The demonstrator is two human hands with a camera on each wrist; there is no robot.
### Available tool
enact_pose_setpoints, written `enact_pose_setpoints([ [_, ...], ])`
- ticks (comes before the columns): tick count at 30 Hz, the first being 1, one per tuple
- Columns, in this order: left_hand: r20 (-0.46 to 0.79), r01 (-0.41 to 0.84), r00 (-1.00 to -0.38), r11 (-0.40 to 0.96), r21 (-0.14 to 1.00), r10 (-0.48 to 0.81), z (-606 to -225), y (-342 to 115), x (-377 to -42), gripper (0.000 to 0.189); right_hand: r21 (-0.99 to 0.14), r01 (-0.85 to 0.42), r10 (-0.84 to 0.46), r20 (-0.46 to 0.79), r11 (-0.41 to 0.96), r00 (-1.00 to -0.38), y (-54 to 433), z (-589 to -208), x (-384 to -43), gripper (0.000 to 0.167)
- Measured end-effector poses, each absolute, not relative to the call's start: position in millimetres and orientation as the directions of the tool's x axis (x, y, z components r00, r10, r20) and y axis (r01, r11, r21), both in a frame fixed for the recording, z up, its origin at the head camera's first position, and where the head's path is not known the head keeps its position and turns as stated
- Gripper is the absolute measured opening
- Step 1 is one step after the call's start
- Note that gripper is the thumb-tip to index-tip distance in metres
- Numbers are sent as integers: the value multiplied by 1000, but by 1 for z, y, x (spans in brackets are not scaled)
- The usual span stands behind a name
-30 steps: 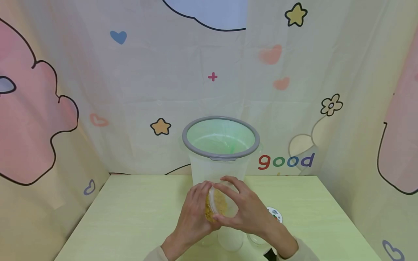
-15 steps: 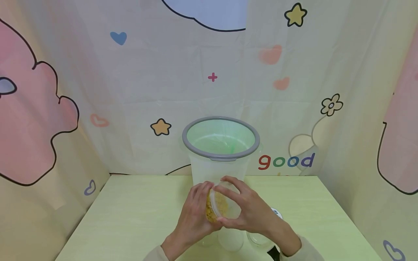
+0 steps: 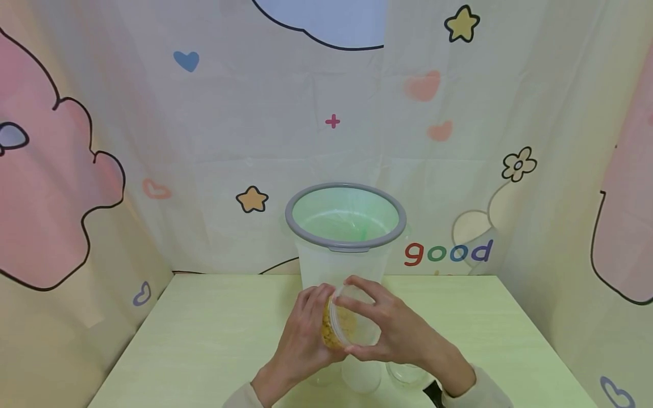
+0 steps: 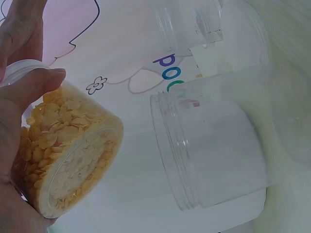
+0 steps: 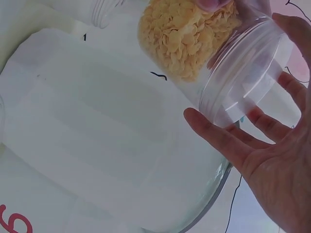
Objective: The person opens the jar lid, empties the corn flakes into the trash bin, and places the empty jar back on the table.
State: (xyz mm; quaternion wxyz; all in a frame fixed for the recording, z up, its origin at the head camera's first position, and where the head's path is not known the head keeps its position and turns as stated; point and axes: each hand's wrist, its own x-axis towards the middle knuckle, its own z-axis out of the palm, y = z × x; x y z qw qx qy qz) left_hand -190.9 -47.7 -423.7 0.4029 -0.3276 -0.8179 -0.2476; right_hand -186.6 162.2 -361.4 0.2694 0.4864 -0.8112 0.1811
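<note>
A clear plastic jar [image 4: 77, 141], partly filled with yellow flakes that look like corn flakes, is held tilted in my left hand [image 3: 306, 328]. Its clear lid [image 5: 252, 73] faces right in the head view. My right hand [image 3: 400, 326] grips that lid by the rim, thumb and fingers spread around it. In the right wrist view the lid sits at the jar's mouth; whether it is loose, I cannot tell. The palm of my left hand covers part of the jar's side.
Behind the hands stands a pale bin [image 3: 344, 266] with a grey rim. Several clear containers, among them an uncapped threaded jar [image 4: 214, 150], stand close below the hands. A black item [image 3: 435, 394] lies by the right sleeve.
My right hand has shifted slightly right and down around the lid, its wrist swinging right. The forearm now covers the round printed label seen earlier. My left hand stays almost still.
</note>
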Motion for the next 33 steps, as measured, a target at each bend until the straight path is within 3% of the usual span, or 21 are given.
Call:
enact_pose_setpoints([
  [12, 809, 774, -462, 611, 168, 363, -422, -50, -192, 109, 30, -906, -736, 594, 422, -323, 166, -359, -187, 72],
  [24, 789, 782, -488, 589, 205, 373, -423, -52, -190, 111, 61, -910, -780, 540, 410, -316, 167, -355, -182, 75],
  [33, 796, 788, -469, 589, 181, 383, -426, -53, -191, 113, 52, -914, -767, 564, 402, -306, 165, -361, -182, 78],
])
